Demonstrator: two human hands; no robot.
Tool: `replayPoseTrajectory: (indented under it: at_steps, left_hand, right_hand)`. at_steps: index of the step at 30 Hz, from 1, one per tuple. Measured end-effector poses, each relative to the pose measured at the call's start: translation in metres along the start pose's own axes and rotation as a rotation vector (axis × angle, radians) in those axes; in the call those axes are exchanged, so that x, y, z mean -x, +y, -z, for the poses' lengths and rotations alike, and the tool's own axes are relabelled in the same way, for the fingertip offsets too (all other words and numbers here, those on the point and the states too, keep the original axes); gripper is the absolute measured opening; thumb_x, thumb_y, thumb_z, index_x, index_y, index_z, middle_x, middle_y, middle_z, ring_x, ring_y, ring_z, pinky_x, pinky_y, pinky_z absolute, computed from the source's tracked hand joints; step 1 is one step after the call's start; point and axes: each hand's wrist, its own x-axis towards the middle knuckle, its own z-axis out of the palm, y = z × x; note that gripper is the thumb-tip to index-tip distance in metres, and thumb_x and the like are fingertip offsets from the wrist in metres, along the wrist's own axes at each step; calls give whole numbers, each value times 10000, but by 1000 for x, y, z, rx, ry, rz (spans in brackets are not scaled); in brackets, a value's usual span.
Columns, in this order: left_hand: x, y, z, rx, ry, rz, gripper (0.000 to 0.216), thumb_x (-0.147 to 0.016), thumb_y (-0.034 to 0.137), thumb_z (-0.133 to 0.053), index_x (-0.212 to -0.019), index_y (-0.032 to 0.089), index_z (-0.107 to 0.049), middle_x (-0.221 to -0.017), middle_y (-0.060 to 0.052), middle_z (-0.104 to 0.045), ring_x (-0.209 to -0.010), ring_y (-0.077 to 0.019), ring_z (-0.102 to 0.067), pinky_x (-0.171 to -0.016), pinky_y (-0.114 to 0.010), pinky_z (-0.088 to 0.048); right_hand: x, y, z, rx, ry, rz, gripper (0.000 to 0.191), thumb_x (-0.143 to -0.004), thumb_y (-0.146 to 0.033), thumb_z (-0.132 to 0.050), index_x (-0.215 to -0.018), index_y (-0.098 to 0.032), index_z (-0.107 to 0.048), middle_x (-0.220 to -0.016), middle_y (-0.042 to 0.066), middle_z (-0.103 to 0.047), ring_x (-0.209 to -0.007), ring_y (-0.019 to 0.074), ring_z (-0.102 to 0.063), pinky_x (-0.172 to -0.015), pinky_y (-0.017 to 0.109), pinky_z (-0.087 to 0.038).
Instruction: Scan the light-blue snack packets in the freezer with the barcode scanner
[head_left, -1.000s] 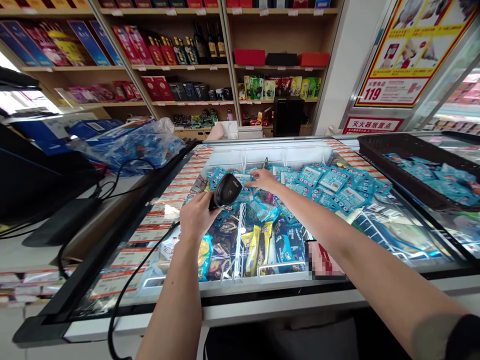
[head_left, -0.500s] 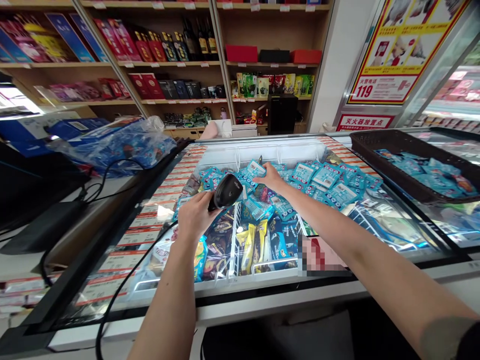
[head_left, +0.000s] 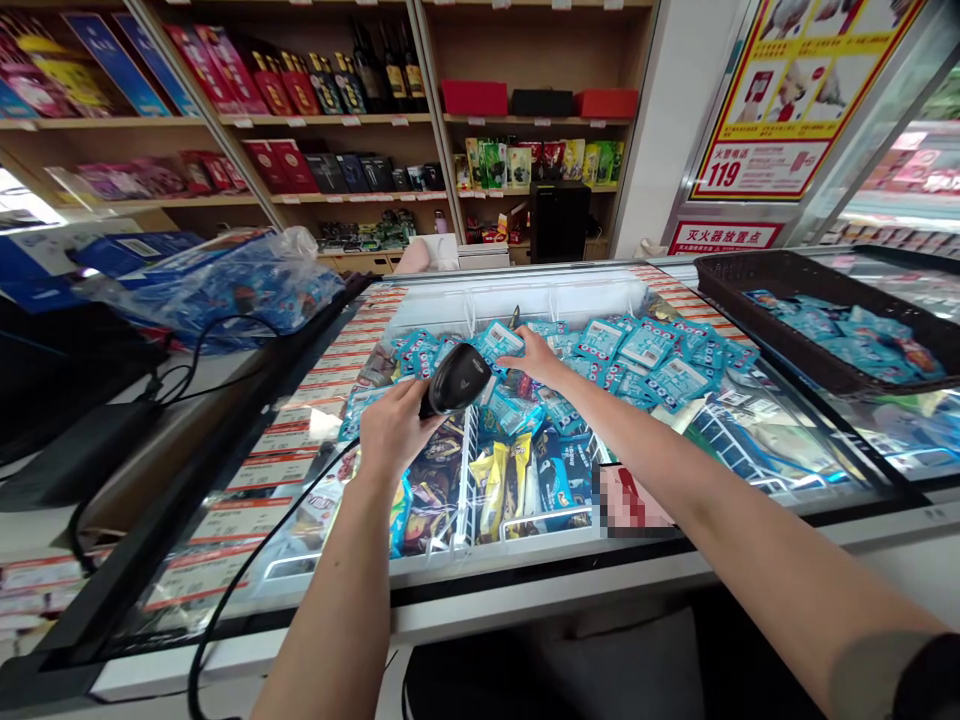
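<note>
My left hand (head_left: 391,430) is closed round the grip of a black corded barcode scanner (head_left: 454,379), held over the open chest freezer (head_left: 525,585). My right hand (head_left: 534,356) reaches into the freezer and pinches a light-blue ice cream packet (head_left: 498,340), lifted a little above the pile just in front of the scanner's head. Several more light-blue packets (head_left: 652,360) fill the far half of the freezer. Darker and yellow wrapped ice creams (head_left: 517,480) lie in wire compartments nearer to me.
A black tray (head_left: 757,290) holding more blue packets rests on the freezer's glass lid at right. A bagged blue package (head_left: 225,285) and a dark counter device (head_left: 67,370) sit at left, with the scanner cable (head_left: 225,610) trailing down. Stocked shelves (head_left: 360,120) stand behind.
My right hand, flat on the pile a second ago, has closed on one blue packet and raised it toward the scanner. The left hand and scanner have stayed nearly still.
</note>
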Motion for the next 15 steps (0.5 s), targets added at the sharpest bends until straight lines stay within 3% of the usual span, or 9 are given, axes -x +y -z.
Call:
replayPoseTrajectory:
  at_steps: [8, 15]
  left_hand:
    - [0, 0, 1, 6, 0, 9, 352, -831, 458, -574, -1052, 190, -636, -1008, -91, -702, -932, -260, -661, -650, -299, -388]
    - [0, -5, 0, -5, 21, 63, 429, -812, 486, -594, -1132, 203, -628, -1043, -90, -701, -949, -262, -656, -640, -305, -387]
  right_hand:
    - [2, -1, 0, 0, 4, 18, 444, -699, -495, -740, -960, -217, -514, -913, -1, -627, -821, 180, -571, -728, 286, -412]
    - [-3, -8, 5, -30, 54, -47, 595, -646, -384, -778, -1135, -194, -496, -1077, 39, -631, -904, 188, -587, -804, 308, -436]
